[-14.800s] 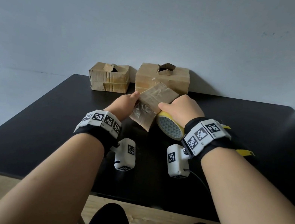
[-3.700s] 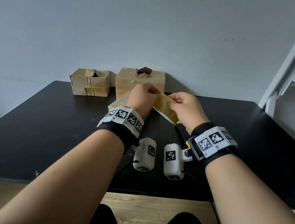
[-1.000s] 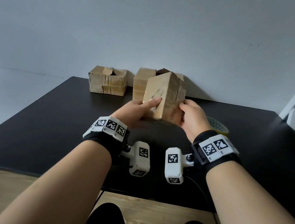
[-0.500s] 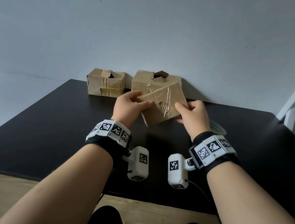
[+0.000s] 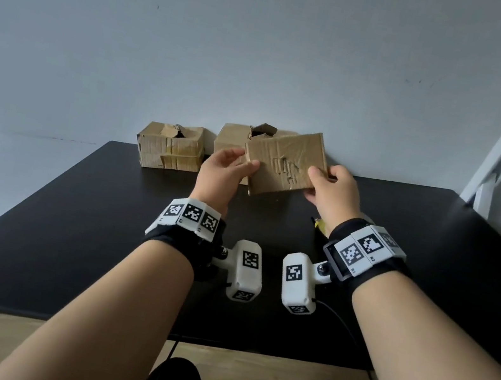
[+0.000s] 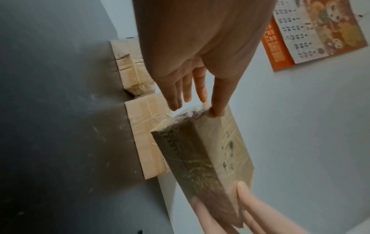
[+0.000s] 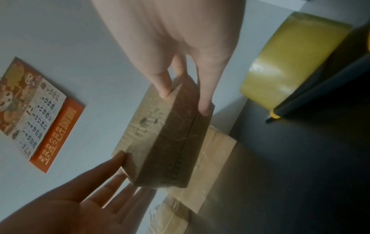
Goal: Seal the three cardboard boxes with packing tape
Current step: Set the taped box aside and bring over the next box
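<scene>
Above black table [image 5: 69,224], box [image 5: 285,162] held between both hands' fingers [image 5: 319,173], thumbs on top.

The tabletop [image 5: 75,226] is black and is sitting against a pale wall. Two boxes are lying on it at the far edge, right by the wall. The small box [image 5: 170,146] is sitting on the left, and its top is looking torn open. The big box [image 5: 233,140] is sitting just beside it on the right, with a flap sticking up on top. Both are showing strips of shiny tape. A yellow tape roll [image 7: 290,60] is lying on the tabletop to the right, well apart from the boxes. A thin black cable [image 5: 342,326] is trailing over the near edge.
</scene>
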